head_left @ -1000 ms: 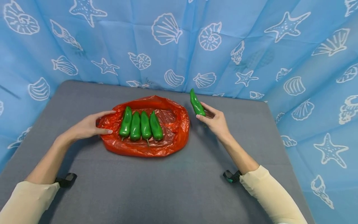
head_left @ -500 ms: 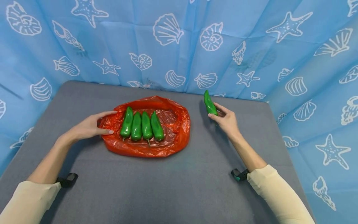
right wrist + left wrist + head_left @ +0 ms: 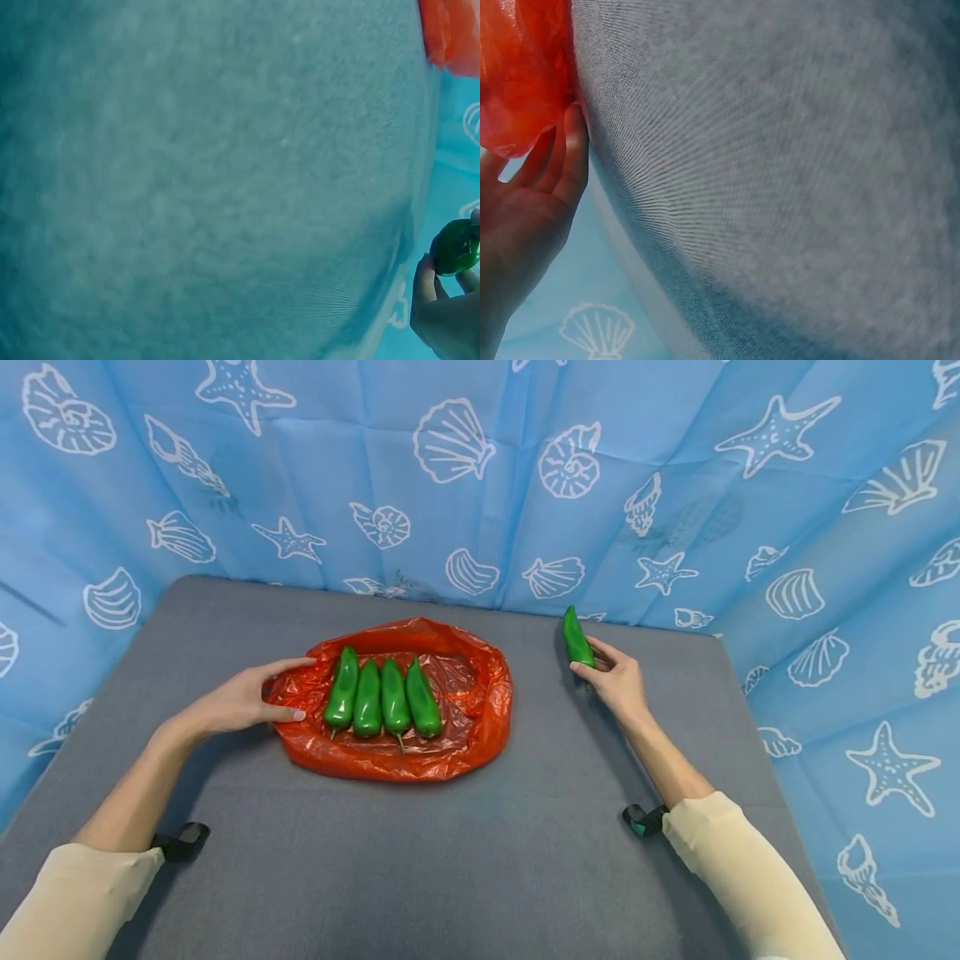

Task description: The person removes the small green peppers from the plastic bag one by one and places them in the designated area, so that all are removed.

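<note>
My right hand holds a green pepper between thumb and fingers, its pointed tip toward the back of the table. The right wrist view catches the pepper's blunt end at the lower right edge, with fingers around it. To the left, an opened red plastic bag lies with its rim rolled outward. Several green peppers lie side by side inside it, tips pointing away from me. My left hand grips the bag's left end, thumb in front and fingers behind. In the left wrist view, fingers touch the red plastic.
A grey cloth covers the table. Behind and to the right hangs a blue curtain with white shells and starfish, close to the table's back edge. Black straps sit on both wrists, below cream sleeves.
My right hand has carried the pepper to the right, away from the bag, and a little lower toward the table. The left hand and the peppers in the bag stay as they were.
</note>
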`<state>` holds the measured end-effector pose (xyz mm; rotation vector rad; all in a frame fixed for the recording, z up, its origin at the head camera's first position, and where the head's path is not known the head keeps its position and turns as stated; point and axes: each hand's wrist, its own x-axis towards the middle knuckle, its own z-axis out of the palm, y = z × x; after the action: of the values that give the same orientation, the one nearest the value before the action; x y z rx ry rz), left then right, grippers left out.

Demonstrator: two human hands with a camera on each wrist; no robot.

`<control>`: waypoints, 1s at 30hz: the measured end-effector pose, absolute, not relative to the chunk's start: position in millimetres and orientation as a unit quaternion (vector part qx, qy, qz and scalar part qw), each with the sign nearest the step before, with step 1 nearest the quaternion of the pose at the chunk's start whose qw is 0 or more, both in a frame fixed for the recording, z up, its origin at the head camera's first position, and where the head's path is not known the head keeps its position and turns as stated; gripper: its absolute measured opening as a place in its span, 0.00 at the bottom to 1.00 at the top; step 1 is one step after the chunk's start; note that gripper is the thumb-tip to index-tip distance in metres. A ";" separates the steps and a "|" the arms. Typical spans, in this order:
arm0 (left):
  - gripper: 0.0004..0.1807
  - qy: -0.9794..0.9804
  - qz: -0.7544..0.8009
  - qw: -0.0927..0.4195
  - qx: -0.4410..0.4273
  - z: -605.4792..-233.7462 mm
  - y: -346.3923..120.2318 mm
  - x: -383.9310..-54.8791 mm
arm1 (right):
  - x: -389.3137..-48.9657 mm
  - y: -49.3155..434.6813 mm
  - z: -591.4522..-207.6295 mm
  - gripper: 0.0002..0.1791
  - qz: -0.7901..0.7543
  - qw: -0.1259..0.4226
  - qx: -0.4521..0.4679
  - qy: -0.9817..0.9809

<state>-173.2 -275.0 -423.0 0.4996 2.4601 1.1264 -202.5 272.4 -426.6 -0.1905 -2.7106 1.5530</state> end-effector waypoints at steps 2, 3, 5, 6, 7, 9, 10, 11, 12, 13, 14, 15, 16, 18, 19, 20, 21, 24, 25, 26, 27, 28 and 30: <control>0.44 0.877 0.402 0.194 0.179 -423.4 -274.7 -172.8 | -203.6 273.8 -429.4 0.34 0.489 0.004 -0.065 -0.870; 0.44 0.877 0.401 0.195 0.179 -423.7 -274.7 -172.7 | -204.1 274.3 -430.7 0.34 0.484 0.002 -0.067 -0.873; 0.44 0.877 0.402 0.195 0.178 -423.9 -274.6 -172.4 | -205.0 275.4 -433.2 0.34 0.475 -0.002 -0.068 -0.877; 0.44 0.876 0.403 0.196 0.178 -423.8 -274.5 -172.3 | -205.6 275.8 -434.4 0.34 0.473 -0.003 -0.070 -0.878; 0.44 0.876 0.403 0.197 0.178 -423.9 -274.5 -172.4 | -206.2 276.1 -435.4 0.34 0.473 -0.004 -0.072 -0.878; 0.44 0.875 0.405 0.199 0.176 -423.8 -274.8 -172.6 | -207.7 276.5 -437.1 0.34 0.471 -0.006 -0.075 -0.879; 0.43 0.874 0.406 0.200 0.175 -423.6 -274.8 -172.8 | -208.6 276.7 -437.9 0.34 0.471 -0.005 -0.078 -0.879; 0.43 0.875 0.405 0.199 0.175 -423.4 -274.7 -173.0 | -209.4 276.4 -438.5 0.34 0.471 -0.004 -0.080 -0.878; 0.43 0.876 0.403 0.199 0.175 -423.2 -274.7 -173.2 | -210.3 276.2 -439.0 0.34 0.471 -0.003 -0.081 -0.878; 0.43 0.877 0.402 0.198 0.176 -423.1 -274.7 -173.4 | -210.9 275.7 -439.4 0.34 0.469 -0.003 -0.081 -0.879; 0.43 0.877 0.401 0.198 0.176 -422.8 -274.6 -173.6 | -211.7 275.2 -439.7 0.34 0.467 -0.003 -0.081 -0.881; 0.43 0.878 0.399 0.198 0.176 -422.6 -274.4 -173.8 | -212.4 274.8 -440.0 0.34 0.464 -0.004 -0.080 -0.882; 0.43 0.879 0.398 0.197 0.176 -422.4 -274.4 -173.8 | -212.8 274.3 -440.1 0.34 0.461 -0.004 -0.080 -0.884; 0.43 0.878 0.398 0.198 0.175 -422.0 -274.2 -173.6 | -213.3 273.5 -440.4 0.34 0.458 -0.007 -0.078 -0.885; 0.43 0.878 0.400 0.200 0.174 -421.7 -274.1 -173.6 | -213.5 273.2 -440.5 0.34 0.457 -0.008 -0.078 -0.886; 0.43 0.877 0.401 0.201 0.173 -421.6 -274.0 -173.7 | -213.6 272.9 -440.5 0.34 0.456 -0.009 -0.077 -0.887; 0.43 0.876 0.402 0.202 0.173 -421.5 -274.1 -173.8 | -213.5 272.9 -440.4 0.34 0.457 -0.011 -0.077 -0.886; 0.43 0.875 0.404 0.204 0.174 -421.2 -273.8 -174.3 | -213.3 273.2 -440.3 0.34 0.461 -0.015 -0.075 -0.884; 0.43 0.874 0.406 0.204 0.174 -421.2 -273.7 -174.4 | -213.1 273.3 -439.8 0.34 0.463 -0.016 -0.073 -0.883; 0.43 0.874 0.406 0.203 0.175 -421.4 -273.8 -174.5 | -213.0 273.5 -439.4 0.35 0.465 -0.018 -0.072 -0.882; 0.43 0.874 0.405 0.203 0.176 -421.6 -273.8 -174.4 | -213.0 273.9 -439.4 0.35 0.466 -0.020 -0.071 -0.882; 0.43 0.874 0.405 0.203 0.176 -421.9 -273.8 -174.1 | -212.8 274.1 -439.1 0.35 0.467 -0.024 -0.070 -0.881; 0.43 0.875 0.403 0.203 0.176 -422.6 -273.9 -173.3 | -212.2 274.4 -438.6 0.36 0.469 -0.031 -0.071 -0.880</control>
<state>-173.3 -273.9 -422.6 0.4917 2.4416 1.1259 -212.2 274.4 -438.6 -0.2290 -2.8199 1.5047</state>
